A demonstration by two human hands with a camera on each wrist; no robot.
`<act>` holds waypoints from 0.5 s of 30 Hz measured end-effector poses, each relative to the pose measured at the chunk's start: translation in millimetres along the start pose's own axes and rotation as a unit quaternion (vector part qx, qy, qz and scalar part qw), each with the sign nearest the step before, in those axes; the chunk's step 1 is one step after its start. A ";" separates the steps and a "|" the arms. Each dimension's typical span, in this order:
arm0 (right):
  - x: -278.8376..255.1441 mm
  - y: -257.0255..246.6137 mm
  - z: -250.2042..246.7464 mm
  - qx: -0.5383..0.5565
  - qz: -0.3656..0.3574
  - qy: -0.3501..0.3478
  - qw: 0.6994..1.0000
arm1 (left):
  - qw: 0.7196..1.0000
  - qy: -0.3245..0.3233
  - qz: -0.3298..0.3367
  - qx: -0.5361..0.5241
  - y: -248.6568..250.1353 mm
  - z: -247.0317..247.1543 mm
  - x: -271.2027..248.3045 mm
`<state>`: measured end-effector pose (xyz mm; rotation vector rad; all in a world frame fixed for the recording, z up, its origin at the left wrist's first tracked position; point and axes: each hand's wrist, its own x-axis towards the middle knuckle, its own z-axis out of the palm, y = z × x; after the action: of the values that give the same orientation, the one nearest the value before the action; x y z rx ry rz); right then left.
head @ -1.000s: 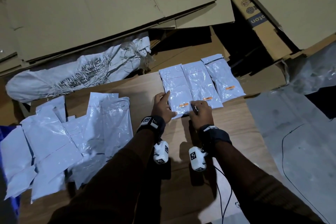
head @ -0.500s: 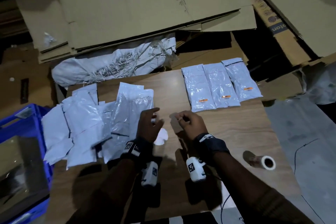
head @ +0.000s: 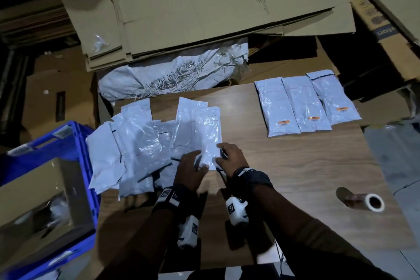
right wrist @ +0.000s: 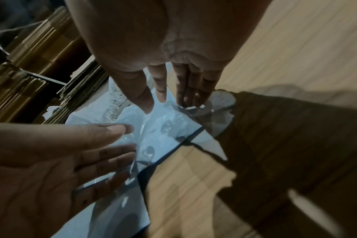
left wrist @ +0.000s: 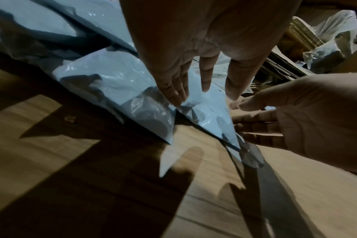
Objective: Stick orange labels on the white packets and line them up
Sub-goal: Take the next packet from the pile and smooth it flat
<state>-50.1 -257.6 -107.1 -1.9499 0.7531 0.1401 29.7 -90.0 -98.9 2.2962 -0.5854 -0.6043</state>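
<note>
Three white packets (head: 305, 107) lie side by side at the table's back right, each with an orange label (head: 313, 118) near its near end. A loose pile of plain white packets (head: 136, 143) covers the table's left. My left hand (head: 195, 161) (left wrist: 194, 83) rests with straight fingers on the near end of the top packet (head: 200, 134) (left wrist: 204, 111) (right wrist: 165, 128). My right hand (head: 225, 154) (right wrist: 167, 93) touches that packet's near right corner with extended fingers. A thin round whitish sheet (right wrist: 220, 103) lies by that corner.
A roll with a white end (head: 372, 202) lies on the wooden table (head: 295, 177) at the right. A blue crate (head: 56, 143) holding a cardboard box stands left of the table. Flat cardboard sheets (head: 204, 7) and a white sack (head: 170, 75) lie behind.
Both hands left the row of labelled packets and moved left to the pile. They now touch the near end of its top packet. The head view swung left.
</note>
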 end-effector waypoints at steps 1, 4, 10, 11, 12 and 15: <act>1.3 1.8 2.8 0.014 0.007 0.007 1.000 | 1.000 -0.009 -0.007 -0.005 0.8 0.8 1.7; -0.1 0.6 5.1 0.101 0.028 0.030 0.994 | 0.998 -0.027 -0.035 -0.040 2.8 1.0 2.7; -14.4 -10.9 -1.8 0.204 0.044 0.101 0.973 | 0.992 -0.087 0.008 -0.090 6.4 1.3 -10.0; -18.4 -12.2 -5.0 0.197 0.040 0.113 0.973 | 0.990 -0.098 0.019 -0.099 6.5 1.7 -11.0; -25.4 -14.8 -10.9 0.183 0.025 0.129 0.974 | 0.989 -0.104 0.032 -0.102 6.9 1.3 -12.8; -50.0 -11.1 -32.1 0.075 -0.096 0.181 0.976 | 0.988 -0.083 0.050 -0.119 4.6 -3.8 -16.0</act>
<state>-90.8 -259.0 -62.5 -1.9124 0.7779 -0.3885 18.1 -82.3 -89.0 1.9947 -0.6663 -0.7781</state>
